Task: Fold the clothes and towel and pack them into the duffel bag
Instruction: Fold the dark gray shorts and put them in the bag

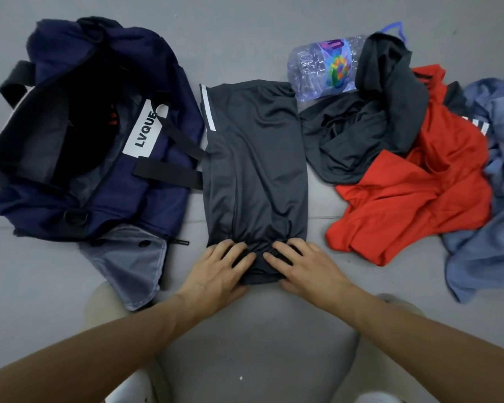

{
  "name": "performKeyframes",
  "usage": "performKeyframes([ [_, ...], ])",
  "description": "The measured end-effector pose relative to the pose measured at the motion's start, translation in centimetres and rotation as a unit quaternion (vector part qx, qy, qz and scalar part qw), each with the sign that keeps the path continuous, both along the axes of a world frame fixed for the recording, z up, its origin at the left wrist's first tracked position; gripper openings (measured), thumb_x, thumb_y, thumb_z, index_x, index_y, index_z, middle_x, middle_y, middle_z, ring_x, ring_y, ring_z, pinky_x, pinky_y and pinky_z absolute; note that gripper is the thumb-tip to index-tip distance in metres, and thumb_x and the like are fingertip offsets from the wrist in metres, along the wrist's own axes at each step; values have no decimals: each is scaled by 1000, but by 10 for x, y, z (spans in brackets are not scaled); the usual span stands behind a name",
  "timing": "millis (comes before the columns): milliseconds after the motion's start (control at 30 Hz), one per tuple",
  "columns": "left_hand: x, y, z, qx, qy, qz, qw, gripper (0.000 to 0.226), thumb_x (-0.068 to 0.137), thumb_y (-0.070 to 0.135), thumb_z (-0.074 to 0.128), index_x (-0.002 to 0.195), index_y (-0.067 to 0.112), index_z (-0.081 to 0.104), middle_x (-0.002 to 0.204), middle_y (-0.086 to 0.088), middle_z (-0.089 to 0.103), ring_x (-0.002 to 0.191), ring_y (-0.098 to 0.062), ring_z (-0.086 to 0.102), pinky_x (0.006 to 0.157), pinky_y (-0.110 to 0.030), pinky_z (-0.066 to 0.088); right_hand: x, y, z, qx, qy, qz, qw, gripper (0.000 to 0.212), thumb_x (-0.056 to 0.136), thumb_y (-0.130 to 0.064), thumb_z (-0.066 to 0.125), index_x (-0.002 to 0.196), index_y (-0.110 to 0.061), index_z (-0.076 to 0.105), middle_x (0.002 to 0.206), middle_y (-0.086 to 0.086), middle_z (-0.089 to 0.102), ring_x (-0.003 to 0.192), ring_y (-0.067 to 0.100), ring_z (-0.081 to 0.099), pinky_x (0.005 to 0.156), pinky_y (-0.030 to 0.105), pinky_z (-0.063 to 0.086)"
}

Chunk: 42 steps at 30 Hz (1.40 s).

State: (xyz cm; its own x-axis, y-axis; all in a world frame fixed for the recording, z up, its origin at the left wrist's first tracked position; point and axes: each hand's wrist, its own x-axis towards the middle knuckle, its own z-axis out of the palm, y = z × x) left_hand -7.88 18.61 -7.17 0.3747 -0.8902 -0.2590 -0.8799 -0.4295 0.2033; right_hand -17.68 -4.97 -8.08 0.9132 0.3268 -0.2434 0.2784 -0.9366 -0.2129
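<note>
on the far left the navy duffel bag [105, 170] is seen lying open on the grey floor [245, 30], with something red just visible inside its dark mouth. to its right, the left hand [218, 271] is laid on the near end of the dark grey garment [256, 170], fingers spread and pressed down on the cloth. the right hand [306, 266] is set beside it in the same way, the fingertips nearly meeting over a bunched patch. whether the thumbs are tucked under the edge cannot be told. the garment is stretched away from the person as a long narrow strip, its left side touching the bag's straps.

the step in hand is judged to be the crosswise fold. the bunched cloth would best be smoothed first, so that no lump is trapped. the near end should then be lifted evenly by both hands and carried to the far end until the edges are matched.

further right, a plastic bottle [323, 68] is seen against a heap of unfolded clothes: a dark grey piece [370, 126], a red one [413, 199] and a blue one [492, 205], all yet to be folded.
</note>
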Motion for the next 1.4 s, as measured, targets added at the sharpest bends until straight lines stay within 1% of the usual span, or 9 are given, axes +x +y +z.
performKeyframes([
  [200, 13, -4, -4, -42, -2, 42, 998, 45, 83, 38, 67, 122, 17, 59, 120, -4, 60, 108, -29, 54, 80, -41, 55, 18, 13, 8, 21, -24, -37, 999, 49, 83, -36, 49, 127, -20, 63, 115, 2, 64, 88, 26, 59, 64, 36, 54],
  [400, 16, -4, -7, -69, 18, 74, 995, 27, 94, 30, 57, 117, 16, 62, 110, -1, 63, 98, -27, 58, 72, -41, 58, 8, 14, 9, -12, -4, -18, 1000, 76, 73, -41, 80, 140, -19, 53, 131, 5, 56, 104, 28, 57, 78, 38, 53],
  [500, 17, 1, -6, -77, 22, 79, 994, 27, 98, 35, 51, 118, 17, 60, 108, 0, 63, 96, -25, 56, 73, -41, 56, 18, 8, 8, 14, -14, -20, 1000, 65, 67, -23, 82, 128, -19, 61, 118, 1, 62, 91, 26, 59, 68, 36, 54],
  [667, 18, 5, 4, -32, 36, 80, 996, 68, 83, 70, 59, 130, 21, 52, 117, 4, 62, 106, -21, 57, 82, -36, 54, 43, 2, 21, 132, 104, -132, 977, 37, 91, -39, 60, 128, -35, 53, 113, -4, 69, 100, 27, 64, 80, 41, 54],
  [800, 22, 0, 10, -41, 54, 111, 992, 50, 84, 37, 71, 128, 21, 51, 101, 1, 67, 88, -25, 63, 72, -39, 54, 45, -5, 33, 185, 153, -201, 950, 28, 95, -47, 56, 121, -39, 49, 104, -4, 73, 97, 28, 66, 82, 39, 49],
  [1000, 45, -15, 25, -67, 243, 272, 929, 38, 96, 46, 58, 130, 34, 47, 109, 2, 72, 95, -23, 67, 80, -38, 52, 49, -10, 45, 236, 130, -282, 921, 28, 92, -46, 63, 117, -35, 55, 101, -10, 70, 93, 16, 64, 77, 32, 45],
  [1133, 62, -24, 30, -89, 308, 360, 876, 39, 94, 47, 62, 130, 41, 47, 108, 1, 70, 100, -19, 65, 89, -41, 53, 55, -11, 39, 216, 79, -311, 922, 39, 96, -39, 59, 133, -31, 51, 120, -4, 62, 105, 20, 61, 87, 37, 48],
  [1267, 68, -35, 24, -50, 222, 339, 913, 44, 97, 46, 58, 137, 32, 46, 107, -2, 69, 100, -23, 64, 86, -39, 52, 53, -13, 26, 53, -26, -171, 984, 56, 94, -30, 59, 148, -23, 43, 151, 6, 42, 131, 32, 48, 99, 49, 48],
  [1400, 62, -36, 19, -54, 84, 268, 958, 49, 97, 45, 58, 141, 26, 48, 126, -1, 62, 101, -27, 65, 75, -39, 54, 38, -7, 13, -25, 6, -19, 1000, 69, 101, -55, 40, 159, -22, 23, 166, 6, 18, 154, 29, 11, 121, 54, 19],
])
